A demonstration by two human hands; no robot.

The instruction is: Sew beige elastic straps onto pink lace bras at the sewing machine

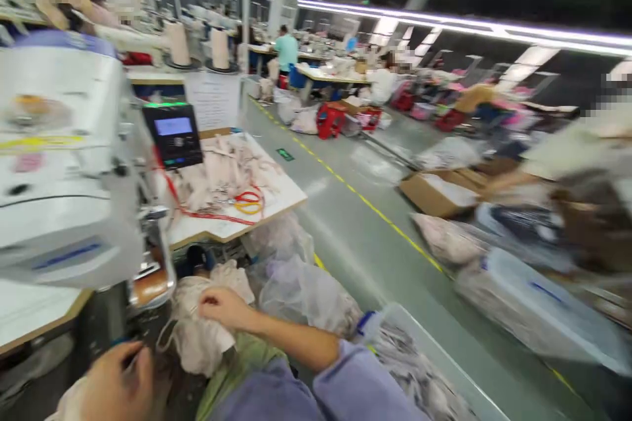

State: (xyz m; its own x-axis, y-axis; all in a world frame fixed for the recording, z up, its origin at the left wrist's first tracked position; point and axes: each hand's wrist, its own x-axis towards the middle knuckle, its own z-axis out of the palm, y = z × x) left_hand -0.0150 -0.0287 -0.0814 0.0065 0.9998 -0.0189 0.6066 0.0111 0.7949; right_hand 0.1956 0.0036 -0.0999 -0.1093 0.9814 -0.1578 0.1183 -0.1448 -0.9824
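My right hand (226, 308) rests at a bundle of pale beige fabric pieces (200, 335) over my lap, its fingers curled closed on the cloth. Loose straps or cords trail from the bundle's left side. Lower left, my left hand (118, 378) is curled with thumb and fingers drawn together, apart from the bundle. Motion blur hides what it may hold. Above both hands, a white sewing machine (64, 164) stands on its table. On the tabletop to its right lie more beige pieces (222, 168) and scissors with orange and red handles (248, 202).
A control box with a lit screen (172, 135) stands by the machine. Clear bags (306, 289) and a plastic bin of dark cloth (402, 342) sit at my right. Across the aisle are a cardboard box (434, 194), a plastic tub (548, 302) and a blurred person (567, 145).
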